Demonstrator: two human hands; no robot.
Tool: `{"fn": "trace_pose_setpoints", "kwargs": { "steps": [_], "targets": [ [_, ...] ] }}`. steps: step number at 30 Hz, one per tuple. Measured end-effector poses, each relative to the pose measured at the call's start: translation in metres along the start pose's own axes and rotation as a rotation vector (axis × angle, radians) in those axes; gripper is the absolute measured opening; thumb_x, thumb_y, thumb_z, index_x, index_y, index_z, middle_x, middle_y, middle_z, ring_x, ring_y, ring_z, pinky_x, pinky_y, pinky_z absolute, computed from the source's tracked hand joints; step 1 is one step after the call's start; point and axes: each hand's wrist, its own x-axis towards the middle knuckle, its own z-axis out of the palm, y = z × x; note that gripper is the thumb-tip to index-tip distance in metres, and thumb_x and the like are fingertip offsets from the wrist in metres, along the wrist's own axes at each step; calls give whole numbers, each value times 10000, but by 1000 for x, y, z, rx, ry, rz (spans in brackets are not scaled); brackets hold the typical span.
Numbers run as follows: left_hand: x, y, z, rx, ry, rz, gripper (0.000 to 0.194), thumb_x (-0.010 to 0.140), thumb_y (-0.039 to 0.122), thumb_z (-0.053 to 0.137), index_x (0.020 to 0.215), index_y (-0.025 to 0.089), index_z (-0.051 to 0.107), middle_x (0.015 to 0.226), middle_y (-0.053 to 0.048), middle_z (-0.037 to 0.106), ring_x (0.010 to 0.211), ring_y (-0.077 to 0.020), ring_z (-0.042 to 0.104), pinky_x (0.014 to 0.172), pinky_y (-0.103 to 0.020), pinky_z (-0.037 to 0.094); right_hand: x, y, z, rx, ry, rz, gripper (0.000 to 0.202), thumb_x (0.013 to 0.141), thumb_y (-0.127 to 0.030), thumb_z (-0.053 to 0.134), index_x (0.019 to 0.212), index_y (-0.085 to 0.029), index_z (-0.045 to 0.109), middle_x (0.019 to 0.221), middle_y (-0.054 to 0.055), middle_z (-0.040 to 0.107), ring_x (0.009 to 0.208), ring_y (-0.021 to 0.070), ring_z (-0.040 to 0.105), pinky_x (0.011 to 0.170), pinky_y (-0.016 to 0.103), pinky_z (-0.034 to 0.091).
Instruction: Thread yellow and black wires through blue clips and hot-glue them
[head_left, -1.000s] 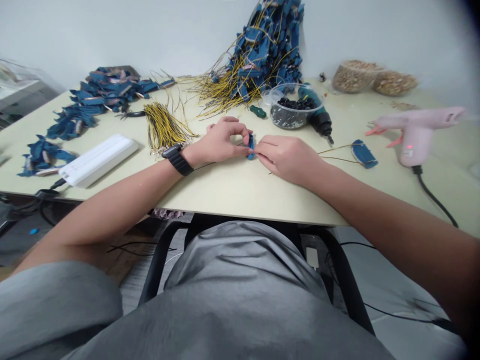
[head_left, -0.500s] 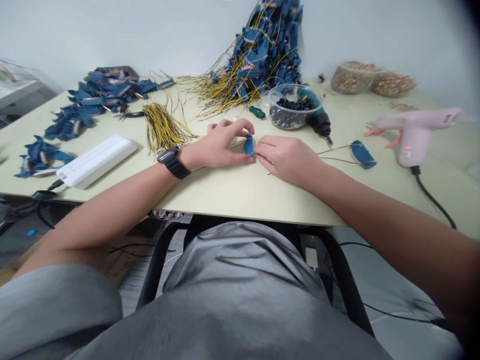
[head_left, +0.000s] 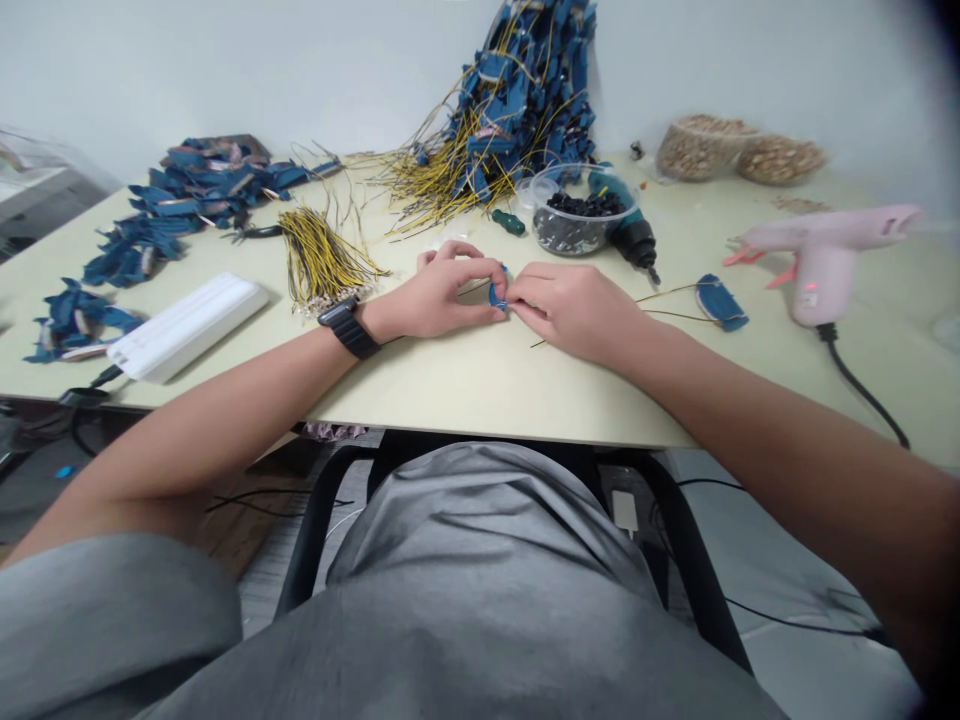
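Observation:
At the middle of the table a small blue piece (head_left: pixel 495 294) with thin wires is pinched between the thumb and fingers of my left hand (head_left: pixel 435 295). My right hand (head_left: pixel 574 308) meets it from the right, fingertips pressed together at the piece's edge; what they grip there is hidden. A thin dark wire end sticks out below the right fingers. To the right of that hand lies another blue piece (head_left: pixel 721 302) with two wires running back toward my wrist. A bundle of yellow and black wires (head_left: pixel 326 255) lies beyond my left wrist.
A pink glue gun (head_left: pixel 825 250) stands at the right, its cord running off the front edge. A clear tub of black parts (head_left: pixel 577 225), a power drill (head_left: pixel 636 240) and a green-handled tool (head_left: pixel 508 221) sit behind my hands. A white box (head_left: pixel 187 325) and blue pieces (head_left: pixel 180 195) lie left.
My left fingers have closed in, covering more of the blue piece. The right hand stays at its edge. The whole view has shifted slightly.

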Motion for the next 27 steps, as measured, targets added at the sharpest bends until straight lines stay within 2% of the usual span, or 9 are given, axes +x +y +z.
{"fn": "trace_pose_setpoints", "kwargs": {
  "steps": [11, 17, 23, 27],
  "targets": [
    [-1, -1, 1, -8, -15, 26, 340, 1093, 585, 821, 1259, 289, 816, 1423, -104, 842, 1606, -455, 547, 1369, -681, 326, 1, 2, -1, 10, -9, 2, 350, 1229, -199, 597, 1304, -135, 933, 1221, 181, 903, 1113, 342, 856, 994, 441, 632],
    [-1, 0, 1, 4, -32, 28, 311, 1109, 569, 786, 1231, 283, 777, 1447, -95, 837, 1598, -445, 541, 1365, -662, 300, -2, -1, 0, -106, -26, -15, 375, 1248, -193, 550, 1366, -147, 904, 1220, 180, 903, 1077, 327, 815, 927, 433, 595],
    [-2, 0, 3, 9, -22, 40, 309, 1110, 562, 747, 1229, 277, 755, 1447, -103, 832, 1601, -453, 550, 1348, -661, 292, -4, -6, 3, -273, -36, -44, 406, 1275, -202, 497, 1276, -144, 898, 1124, 171, 881, 1015, 317, 786, 839, 440, 534],
    [-2, -1, 5, 16, -19, 50, 294, 1116, 556, 730, 1222, 282, 736, 1433, -96, 833, 1603, -442, 551, 1353, -657, 292, -3, -7, 6, -300, -32, -58, 441, 1289, -194, 463, 1286, -116, 897, 1118, 180, 878, 1012, 316, 792, 841, 441, 539]
  ]
}}
